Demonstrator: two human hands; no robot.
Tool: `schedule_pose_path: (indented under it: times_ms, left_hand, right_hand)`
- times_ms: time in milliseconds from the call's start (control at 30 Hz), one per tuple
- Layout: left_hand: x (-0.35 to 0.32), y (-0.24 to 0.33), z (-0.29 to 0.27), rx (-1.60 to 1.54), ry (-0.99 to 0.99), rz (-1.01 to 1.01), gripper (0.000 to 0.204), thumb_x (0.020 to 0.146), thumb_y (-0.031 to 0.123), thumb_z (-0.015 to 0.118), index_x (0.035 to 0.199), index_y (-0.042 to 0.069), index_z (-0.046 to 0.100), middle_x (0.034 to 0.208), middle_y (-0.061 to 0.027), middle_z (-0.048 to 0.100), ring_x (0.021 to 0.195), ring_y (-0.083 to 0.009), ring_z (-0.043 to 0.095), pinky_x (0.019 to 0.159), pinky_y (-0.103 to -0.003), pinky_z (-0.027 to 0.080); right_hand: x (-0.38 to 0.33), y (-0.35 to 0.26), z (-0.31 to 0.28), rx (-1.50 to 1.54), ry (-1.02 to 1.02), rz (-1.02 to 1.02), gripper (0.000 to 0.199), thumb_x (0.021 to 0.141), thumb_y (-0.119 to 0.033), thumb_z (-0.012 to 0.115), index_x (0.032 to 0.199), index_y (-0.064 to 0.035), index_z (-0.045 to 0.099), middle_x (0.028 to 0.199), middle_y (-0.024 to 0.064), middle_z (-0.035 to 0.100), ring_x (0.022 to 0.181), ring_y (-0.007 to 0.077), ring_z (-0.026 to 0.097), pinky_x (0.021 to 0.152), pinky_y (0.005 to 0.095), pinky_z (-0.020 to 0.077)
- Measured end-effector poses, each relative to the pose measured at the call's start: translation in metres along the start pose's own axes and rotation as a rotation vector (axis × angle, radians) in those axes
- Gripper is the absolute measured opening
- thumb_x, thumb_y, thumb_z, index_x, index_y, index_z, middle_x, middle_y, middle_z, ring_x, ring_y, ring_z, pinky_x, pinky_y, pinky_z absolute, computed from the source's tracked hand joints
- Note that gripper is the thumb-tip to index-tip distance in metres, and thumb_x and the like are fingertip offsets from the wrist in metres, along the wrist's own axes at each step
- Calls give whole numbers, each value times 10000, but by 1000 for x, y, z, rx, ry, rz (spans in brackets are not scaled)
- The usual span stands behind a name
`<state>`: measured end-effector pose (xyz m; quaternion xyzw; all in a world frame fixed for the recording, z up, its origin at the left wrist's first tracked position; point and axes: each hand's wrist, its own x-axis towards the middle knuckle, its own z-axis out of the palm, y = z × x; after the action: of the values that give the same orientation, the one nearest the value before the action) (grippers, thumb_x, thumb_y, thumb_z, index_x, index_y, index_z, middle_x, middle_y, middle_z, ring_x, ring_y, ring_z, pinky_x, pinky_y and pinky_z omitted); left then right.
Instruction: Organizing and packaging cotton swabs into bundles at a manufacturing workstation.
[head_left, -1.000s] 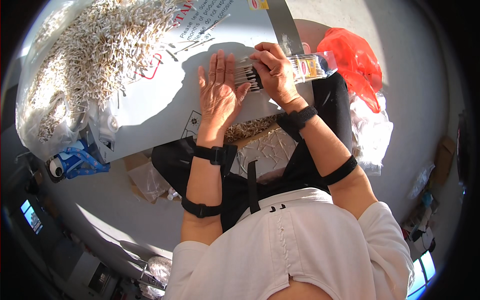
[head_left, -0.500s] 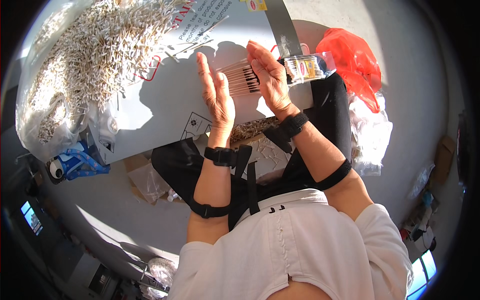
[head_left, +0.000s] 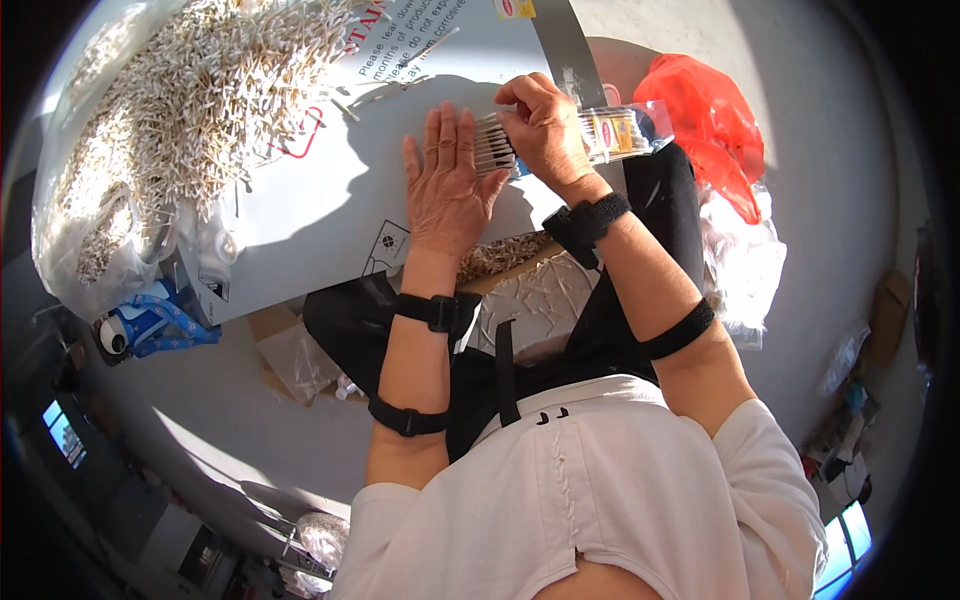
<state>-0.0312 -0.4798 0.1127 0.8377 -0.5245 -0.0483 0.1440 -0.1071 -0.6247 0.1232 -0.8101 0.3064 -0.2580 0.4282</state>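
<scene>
A row of cotton swabs (head_left: 493, 146) lies on the grey printed board (head_left: 330, 215), between my two hands. My left hand (head_left: 446, 190) is flat, palm down, with fingers stretched out, at the left end of the row. My right hand (head_left: 545, 128) is closed over the row's right end, fingers curled and thumb pressed in. What it grips is hidden beneath the fingers. Just right of it is a clear packet (head_left: 622, 133) with a yellow label and white swabs inside; its left end is covered by the hand.
A big heap of loose swabs (head_left: 190, 110) in a clear plastic bag fills the left side. A red plastic bag (head_left: 695, 120) sits at the right, above white bags (head_left: 745, 265). A box of swabs (head_left: 535, 300) is between my knees. A blue item (head_left: 160, 322) is at the left corner.
My left hand has turned from upright on edge to palm down. The right hand's fingers have curled from straight to closed. The fanned swabs now show as a shorter row.
</scene>
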Motion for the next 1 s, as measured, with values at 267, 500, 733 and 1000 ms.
schedule_pose_path:
  times_ms: [267,500,733,1000]
  left_hand:
    - [8,-1,2,-454,268,-77,695,982,313,516,1540,49,197,1597,-200,187,1476,-354,197,1192,-489,160]
    - [12,11,9,-1275,461,-288,705,1033,401,436,1537,-6,159,1621,-159,139,1485,-266,167,1192,-402,176]
    - [0,-4,-10,-237,104,20,910,853,452,675,1541,80,210,1595,-192,193,1478,-351,194,1163,-562,183]
    - [-5,2,0,-38,-3,17,935,845,648,554,1519,62,278,1589,-149,239,1489,-297,183,1184,-553,128]
  right_hand:
    - [-38,3,25,611,189,42,293,1008,-49,482,1288,24,532,1378,162,505,1294,251,473,1096,338,352]
    - [-38,-2,39,740,161,79,369,983,39,469,1351,35,499,1480,128,414,1377,214,394,1157,322,307]
    - [-41,2,-12,183,-65,7,222,782,65,651,969,-51,682,973,77,616,921,250,645,782,328,533]
    - [-43,7,-15,-185,-133,-278,89,786,-56,679,868,-48,646,861,92,584,861,296,627,731,392,528]
